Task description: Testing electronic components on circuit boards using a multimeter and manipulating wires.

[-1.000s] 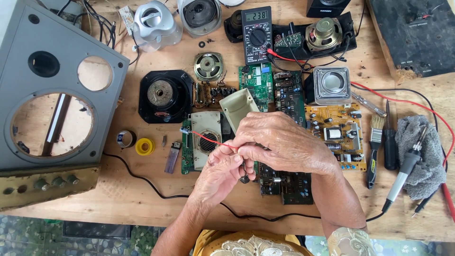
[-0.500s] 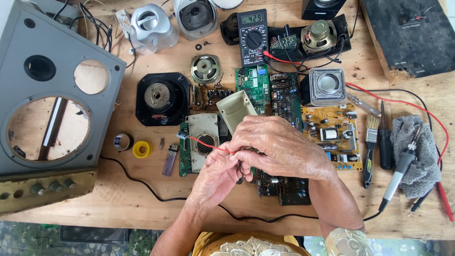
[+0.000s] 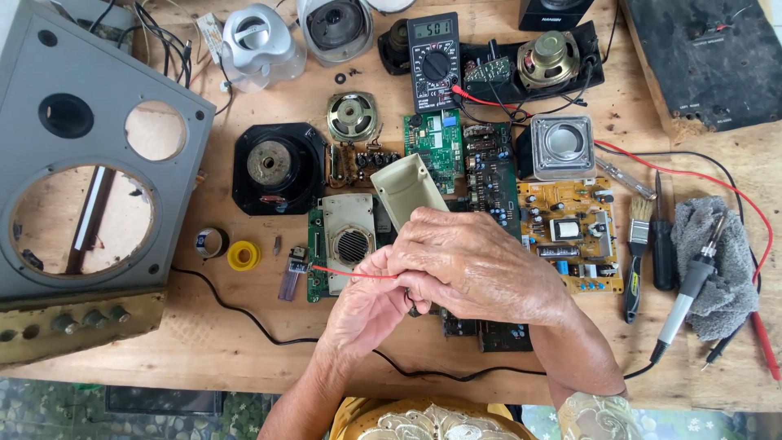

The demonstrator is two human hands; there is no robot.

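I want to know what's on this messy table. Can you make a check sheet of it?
Surface: wooden table, crowded.
Job's things: thin red wire held over circuit boards.
Clutter: speaker panel, loose speakers, meter, brush, grey rag, yellow tape roll.
Hands: left hand and right hand close together, both pinching the wire.
Cables: black cable across the front; red lead at the right.
Surroundings: patterned floor below the edge.

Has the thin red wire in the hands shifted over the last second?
No. The red wire keeps its free end at the green board beside the yellow tape roll, pinched by the left hand and right hand.
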